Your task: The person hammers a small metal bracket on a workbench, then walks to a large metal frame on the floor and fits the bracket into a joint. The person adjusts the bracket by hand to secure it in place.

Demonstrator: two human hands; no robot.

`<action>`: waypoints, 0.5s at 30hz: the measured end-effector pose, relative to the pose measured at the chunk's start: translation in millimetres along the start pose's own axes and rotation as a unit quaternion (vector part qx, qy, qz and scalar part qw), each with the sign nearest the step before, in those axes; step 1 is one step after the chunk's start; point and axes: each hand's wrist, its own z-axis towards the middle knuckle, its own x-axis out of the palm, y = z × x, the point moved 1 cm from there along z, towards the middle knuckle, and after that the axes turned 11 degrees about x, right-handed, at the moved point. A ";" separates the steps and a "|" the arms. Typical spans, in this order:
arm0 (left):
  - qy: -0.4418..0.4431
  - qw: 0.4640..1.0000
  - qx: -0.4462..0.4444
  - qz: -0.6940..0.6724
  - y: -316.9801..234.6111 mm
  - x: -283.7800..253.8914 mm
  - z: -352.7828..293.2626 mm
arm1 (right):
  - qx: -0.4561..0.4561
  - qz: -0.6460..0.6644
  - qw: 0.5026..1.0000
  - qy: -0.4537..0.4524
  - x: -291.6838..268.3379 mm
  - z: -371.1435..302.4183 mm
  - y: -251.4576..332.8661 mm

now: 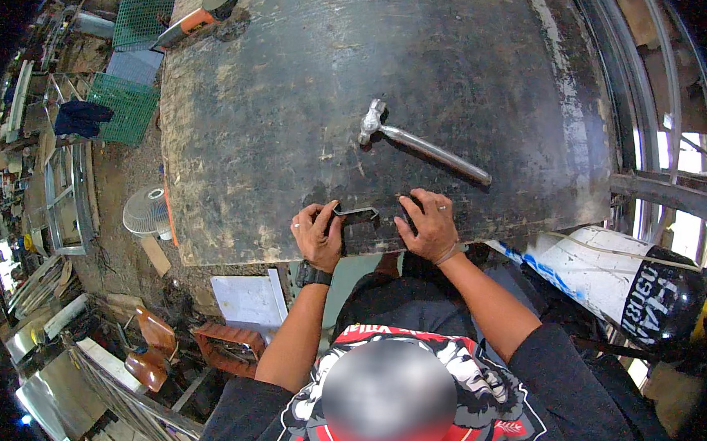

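My left hand (pixel 317 231), with a dark watch on its wrist, is closed at the near edge of the worktable. Its fingers pinch one end of a small bent metal strip (pixel 359 213), whose hooked far end points right. To the right, my right hand (pixel 429 227) rests on the tabletop, apart from the strip. Its fingers are curved and spread, and I see nothing in them. A ball-peen hammer (pixel 436 153) with a metal handle lies beyond both hands, its head toward the left.
The dark, worn worktable (pixel 279 109) carries an orange angle grinder (pixel 198 21) at its far left corner. A white fan (pixel 147 212) stands beyond the left edge. At the right lies a white and black gas cylinder (pixel 596 266). Metal frames (pixel 68 196) and scrap crowd the left.
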 end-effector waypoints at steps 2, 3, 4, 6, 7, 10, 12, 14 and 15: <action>-0.002 1.000 0.006 0.003 0.5 -0.3 -0.3 | -0.002 -0.003 1.000 -0.002 0.5 -0.2 -0.4; -0.003 1.000 0.008 0.005 1.0 -0.4 -0.9 | -0.003 -0.004 1.000 -0.002 0.3 0.3 0.3; 0.002 1.000 0.005 0.008 1.2 -0.1 -1.8 | -0.004 -0.005 1.000 -0.003 -0.3 0.6 0.9; 0.008 1.000 -0.005 0.019 -0.1 -1.7 -1.1 | -0.005 -0.005 1.000 -0.003 -0.6 0.6 1.3; 0.012 1.000 0.001 0.015 0.4 -1.6 -1.3 | -0.006 -0.005 1.000 -0.002 -1.0 1.1 1.0; 0.009 1.000 -0.010 -0.006 -0.4 -3.8 -5.8 | 0.000 0.004 1.000 0.014 -2.5 1.7 0.6; -0.013 0.998 -0.047 -0.037 -12.2 -11.9 3.8 | 0.016 0.039 0.999 0.025 -0.5 -0.2 -4.8; 0.045 0.999 -0.008 -0.015 -23.7 -24.0 14.7 | 0.018 0.052 0.998 0.017 -3.2 4.8 -9.7; 0.074 0.997 0.010 -0.005 -29.9 -30.1 22.8 | 0.015 0.047 0.999 0.004 -8.8 12.2 -10.5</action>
